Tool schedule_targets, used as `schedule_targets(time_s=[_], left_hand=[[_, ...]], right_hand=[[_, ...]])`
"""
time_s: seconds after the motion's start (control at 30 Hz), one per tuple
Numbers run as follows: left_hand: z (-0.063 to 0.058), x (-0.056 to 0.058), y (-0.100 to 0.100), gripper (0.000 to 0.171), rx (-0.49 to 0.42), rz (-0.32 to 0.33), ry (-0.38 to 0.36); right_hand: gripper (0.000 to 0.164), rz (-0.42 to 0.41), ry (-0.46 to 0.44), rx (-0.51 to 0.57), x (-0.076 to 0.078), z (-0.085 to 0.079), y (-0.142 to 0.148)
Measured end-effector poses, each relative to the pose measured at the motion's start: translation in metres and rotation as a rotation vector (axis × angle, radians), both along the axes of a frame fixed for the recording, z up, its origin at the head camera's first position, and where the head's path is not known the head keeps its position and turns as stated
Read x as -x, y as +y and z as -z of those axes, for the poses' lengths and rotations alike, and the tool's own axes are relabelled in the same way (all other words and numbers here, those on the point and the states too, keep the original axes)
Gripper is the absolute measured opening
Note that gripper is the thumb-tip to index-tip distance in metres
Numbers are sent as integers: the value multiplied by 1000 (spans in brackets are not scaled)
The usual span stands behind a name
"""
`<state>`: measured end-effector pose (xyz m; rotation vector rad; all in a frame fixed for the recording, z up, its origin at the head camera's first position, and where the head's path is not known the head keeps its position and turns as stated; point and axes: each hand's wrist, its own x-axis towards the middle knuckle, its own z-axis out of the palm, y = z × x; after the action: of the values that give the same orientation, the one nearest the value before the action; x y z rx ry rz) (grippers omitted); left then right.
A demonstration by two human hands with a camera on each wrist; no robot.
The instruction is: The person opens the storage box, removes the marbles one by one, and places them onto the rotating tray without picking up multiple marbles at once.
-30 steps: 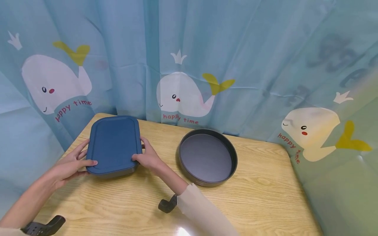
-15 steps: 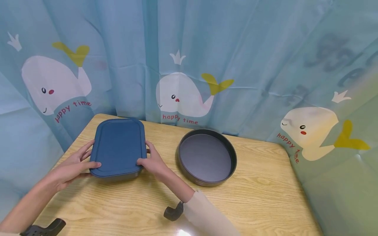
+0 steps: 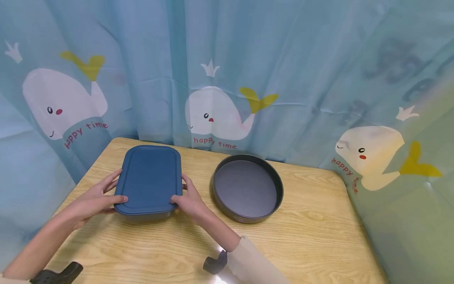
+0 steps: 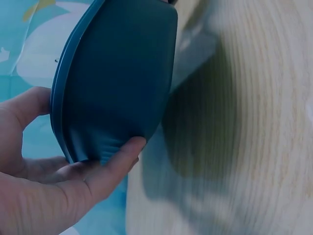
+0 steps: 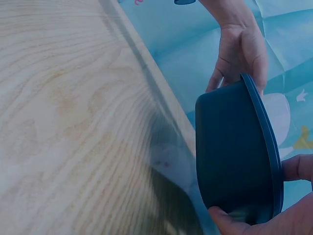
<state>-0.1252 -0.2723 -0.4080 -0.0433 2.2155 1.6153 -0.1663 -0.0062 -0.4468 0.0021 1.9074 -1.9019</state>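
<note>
I watch left hand (image 3: 93, 202) and right hand (image 3: 190, 200) | fingers (image 4: 115, 169) gripping opposite sides of the blue-lidded container (image 3: 150, 177) | it's over the surface (image 3: 301, 244), just left of the round pan (image 3: 246, 189)

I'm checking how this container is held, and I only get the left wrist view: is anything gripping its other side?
Observer: Yes, the right hand grips the opposite side of the container.
Operator: What else is on the table?
Observer: A round dark pan, to the right of the container.
Operator: Where does the thumb on my side end up?
Observer: The left hand has its thumb on top of the blue lid.
</note>
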Motion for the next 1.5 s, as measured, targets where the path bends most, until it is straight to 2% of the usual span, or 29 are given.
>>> schedule_targets(time_s=[0.5, 0.8, 1.13, 1.5], left_hand=[[-3, 7, 17, 102, -6, 46, -36], [0, 8, 28, 102, -57, 74, -33], [5, 7, 40, 100, -58, 91, -16], [9, 3, 54, 99, -67, 94, 15]], right_hand=[[86, 56, -25, 50, -14, 9, 22], [87, 80, -19, 88, -21, 15, 35], [88, 118, -41, 129, -30, 21, 48], [88, 119, -29, 143, -41, 24, 62]])
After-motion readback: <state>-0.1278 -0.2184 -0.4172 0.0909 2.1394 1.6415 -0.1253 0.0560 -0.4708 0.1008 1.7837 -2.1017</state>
